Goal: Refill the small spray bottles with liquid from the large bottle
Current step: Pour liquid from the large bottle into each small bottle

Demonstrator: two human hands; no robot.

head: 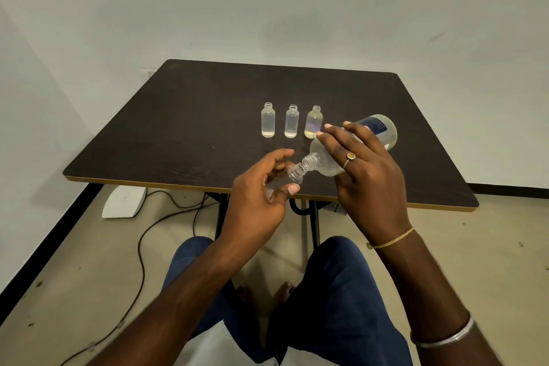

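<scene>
Hands [258, 187] hiding small bottle [292, 177], large bottle [383, 131] label partly covered

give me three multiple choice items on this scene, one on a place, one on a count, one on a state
1. Where is the small bottle that is being filled?
A. standing in the row on the table
B. held in the left hand, above the table's near edge
C. on the floor

2. How many small bottles stand on the table?
A. three
B. two
C. five

3. How is the large bottle held?
A. upright and capped
B. lying flat on the table
C. tipped, its open mouth at the small bottle's mouth

Answers:
1 B: the left hand holds the small bottle over the table edge.
2 A: three small bottles stand in a row, all uncapped.
3 C: the right hand tilts the large bottle, neck down and to the left, with its mouth meeting the held bottle's mouth.
</scene>
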